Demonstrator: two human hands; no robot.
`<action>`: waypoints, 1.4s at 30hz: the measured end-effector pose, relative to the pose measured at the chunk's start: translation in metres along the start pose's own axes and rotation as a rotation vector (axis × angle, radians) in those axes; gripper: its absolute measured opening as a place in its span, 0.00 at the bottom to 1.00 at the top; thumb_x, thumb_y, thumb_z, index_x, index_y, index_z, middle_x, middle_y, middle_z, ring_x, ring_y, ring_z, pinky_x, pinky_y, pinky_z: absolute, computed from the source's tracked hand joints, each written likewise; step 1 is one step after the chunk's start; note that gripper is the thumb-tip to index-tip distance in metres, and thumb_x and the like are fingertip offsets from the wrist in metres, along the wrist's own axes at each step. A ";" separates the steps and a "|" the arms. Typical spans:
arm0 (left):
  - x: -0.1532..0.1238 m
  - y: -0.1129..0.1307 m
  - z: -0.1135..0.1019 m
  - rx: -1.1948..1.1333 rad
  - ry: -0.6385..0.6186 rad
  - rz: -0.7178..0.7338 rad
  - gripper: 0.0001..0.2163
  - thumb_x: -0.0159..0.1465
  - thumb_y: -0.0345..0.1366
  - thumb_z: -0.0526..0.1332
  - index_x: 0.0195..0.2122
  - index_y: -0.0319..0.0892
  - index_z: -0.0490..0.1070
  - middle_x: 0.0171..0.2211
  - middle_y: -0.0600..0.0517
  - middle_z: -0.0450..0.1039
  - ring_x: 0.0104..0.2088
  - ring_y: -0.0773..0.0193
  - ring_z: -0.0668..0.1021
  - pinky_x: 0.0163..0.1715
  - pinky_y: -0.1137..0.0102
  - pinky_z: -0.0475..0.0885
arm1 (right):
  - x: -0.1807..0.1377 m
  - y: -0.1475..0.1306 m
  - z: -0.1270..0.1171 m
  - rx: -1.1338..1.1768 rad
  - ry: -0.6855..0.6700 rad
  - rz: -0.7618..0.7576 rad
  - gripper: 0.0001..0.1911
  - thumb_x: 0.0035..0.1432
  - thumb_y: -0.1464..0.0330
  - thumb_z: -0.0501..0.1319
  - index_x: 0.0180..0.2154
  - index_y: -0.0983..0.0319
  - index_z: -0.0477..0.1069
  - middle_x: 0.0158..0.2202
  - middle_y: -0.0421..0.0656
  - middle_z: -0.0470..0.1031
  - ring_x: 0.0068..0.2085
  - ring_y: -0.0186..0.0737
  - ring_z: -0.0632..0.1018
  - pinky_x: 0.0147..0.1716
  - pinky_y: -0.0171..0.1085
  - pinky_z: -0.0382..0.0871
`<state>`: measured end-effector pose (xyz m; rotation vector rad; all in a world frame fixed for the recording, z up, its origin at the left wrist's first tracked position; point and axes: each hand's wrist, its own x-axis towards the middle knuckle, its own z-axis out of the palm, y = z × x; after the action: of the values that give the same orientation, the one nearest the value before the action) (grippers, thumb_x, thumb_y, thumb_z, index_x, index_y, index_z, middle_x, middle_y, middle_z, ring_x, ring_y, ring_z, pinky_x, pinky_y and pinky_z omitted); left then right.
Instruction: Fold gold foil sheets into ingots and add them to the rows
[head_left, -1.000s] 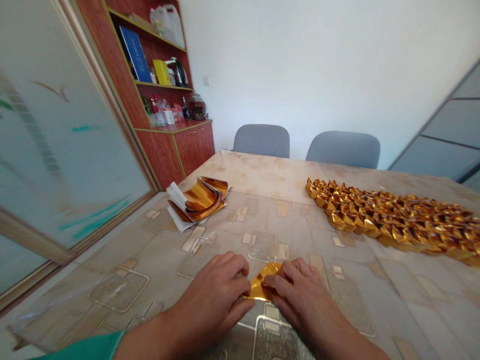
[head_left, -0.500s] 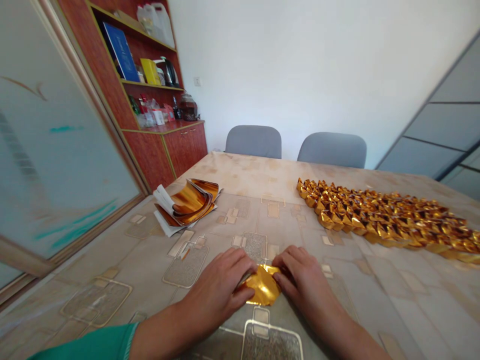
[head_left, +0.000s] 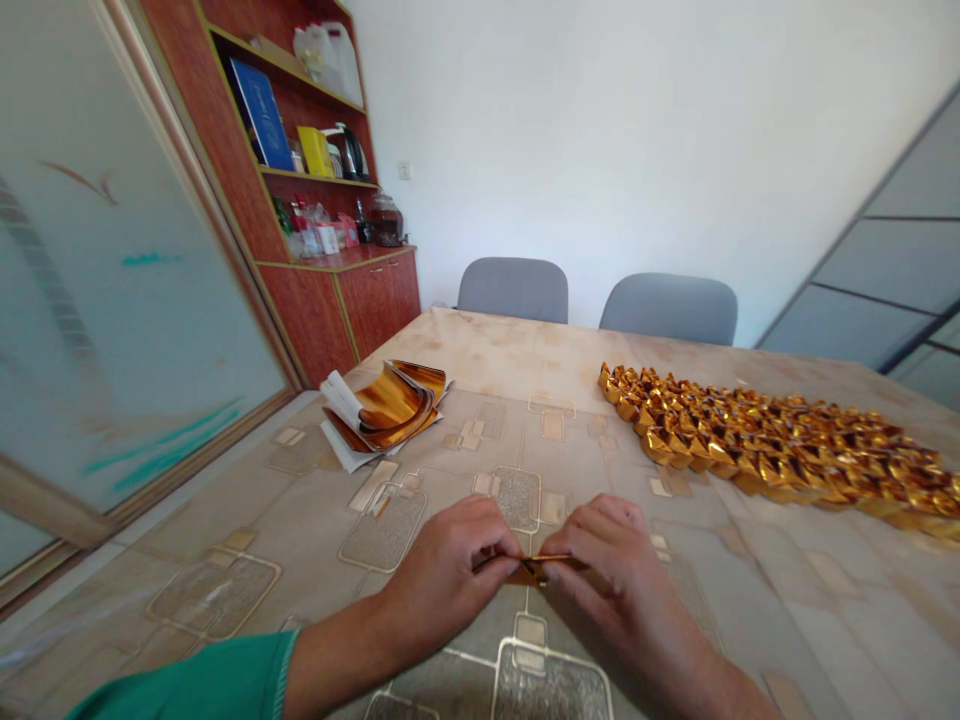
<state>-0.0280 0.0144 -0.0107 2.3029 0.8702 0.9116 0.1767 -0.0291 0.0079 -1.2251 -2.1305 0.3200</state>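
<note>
Between my hands is a small piece of gold foil paper [head_left: 534, 569], folded and seen nearly edge-on above the patterned tablecloth. My left hand [head_left: 466, 555] pinches its left end between thumb and fingers. The right end is gripped the same way by my right hand [head_left: 611, 560]. Much of the paper is hidden behind the fingers. Farther off to the left lies a loose stack of gold foil sheets [head_left: 394, 405] with white backing, curled upward. Many folded gold foil pieces [head_left: 750, 430] stand in packed rows on the right of the table.
The table [head_left: 420, 640] wears a cloth with rounded-square patterns. Two grey chairs [head_left: 514, 290] stand at its far side. A red-brown cabinet [head_left: 315, 290] with bottles, a kettle and jugs is at the back left, beside a frosted glass door [head_left: 135, 270].
The gold foil paper showed a broad, bright face before; now it is turned and folded to a narrow edge. Both hands have drawn a little closer together.
</note>
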 end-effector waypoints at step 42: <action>-0.016 0.005 -0.014 0.166 -0.330 0.226 0.09 0.70 0.30 0.52 0.39 0.41 0.72 0.36 0.51 0.76 0.36 0.64 0.75 0.36 0.70 0.72 | -0.005 0.021 -0.001 0.174 -0.288 0.119 0.07 0.66 0.71 0.59 0.37 0.56 0.76 0.33 0.39 0.77 0.36 0.39 0.75 0.36 0.38 0.66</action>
<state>-0.0453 0.0027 -0.0046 2.6362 0.5719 0.5360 0.1938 -0.0224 -0.0038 -1.2678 -2.2155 0.7588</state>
